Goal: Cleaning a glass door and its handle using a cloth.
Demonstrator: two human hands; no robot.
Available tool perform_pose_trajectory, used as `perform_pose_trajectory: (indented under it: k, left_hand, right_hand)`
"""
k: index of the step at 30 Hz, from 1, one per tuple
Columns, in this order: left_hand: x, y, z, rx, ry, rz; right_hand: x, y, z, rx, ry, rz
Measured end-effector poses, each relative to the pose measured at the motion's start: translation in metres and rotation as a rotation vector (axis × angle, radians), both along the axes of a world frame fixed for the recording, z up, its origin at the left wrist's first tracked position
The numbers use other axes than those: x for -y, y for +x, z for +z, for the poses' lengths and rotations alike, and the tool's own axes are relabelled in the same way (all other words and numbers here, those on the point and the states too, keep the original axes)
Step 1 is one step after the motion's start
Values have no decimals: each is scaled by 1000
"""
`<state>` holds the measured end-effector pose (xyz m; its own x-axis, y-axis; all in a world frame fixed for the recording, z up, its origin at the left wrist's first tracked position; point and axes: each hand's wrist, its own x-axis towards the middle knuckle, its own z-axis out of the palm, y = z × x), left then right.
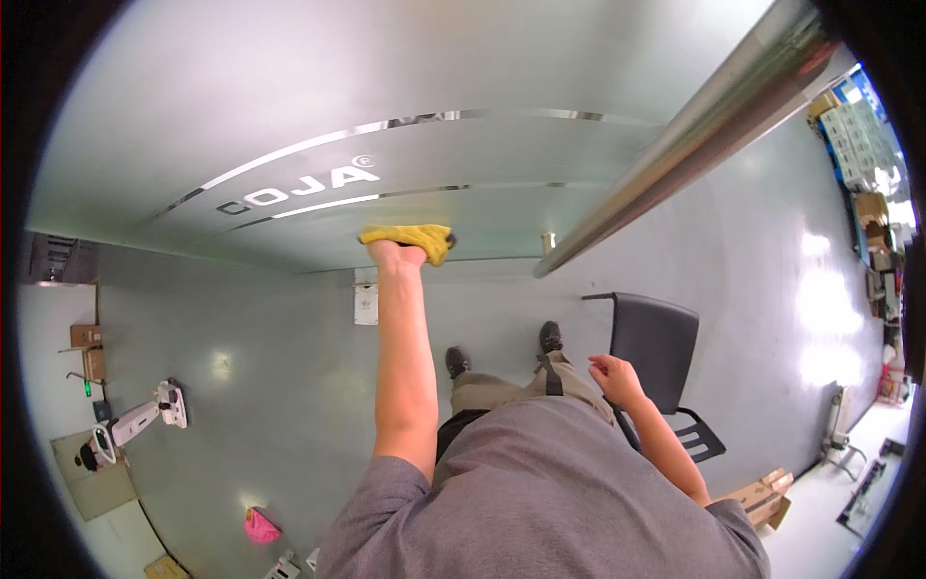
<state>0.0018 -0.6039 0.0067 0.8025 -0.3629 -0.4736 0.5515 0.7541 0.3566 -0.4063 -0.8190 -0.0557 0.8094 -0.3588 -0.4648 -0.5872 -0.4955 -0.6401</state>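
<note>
My left hand [396,253] is stretched out ahead of me, its fingers hidden under a yellow cloth [410,234] with a dark edge. I hold the cloth against a large frosted glass panel [289,96], just below its clear stripes and lettering. The cloth lies bunched over the hand near the panel's lower part. My right hand [619,380] hangs beside my right hip, away from the glass. Its fingers are loosely bent and a little apart, with nothing seen in them. A black chair [656,338] stands close to that hand.
A long round metal handle [694,125] runs along the right of the glass. On the grey floor are a white floor plate [366,301], a pink item [260,525] and a white wheeled device [140,420]. Cardboard [762,499] lies behind the chair; stacked boxes [858,145] stand far right.
</note>
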Motion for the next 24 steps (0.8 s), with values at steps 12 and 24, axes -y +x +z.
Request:
perform_pose_trajectory:
  k: [12,24]
  left_hand:
    - [103,-49,8,193,672,648]
    - [76,-76,-40,-39,-63,-183]
  right_hand:
    - [-14,21,-11,-39,27,21]
    - [-6,36,7,57,98,-46]
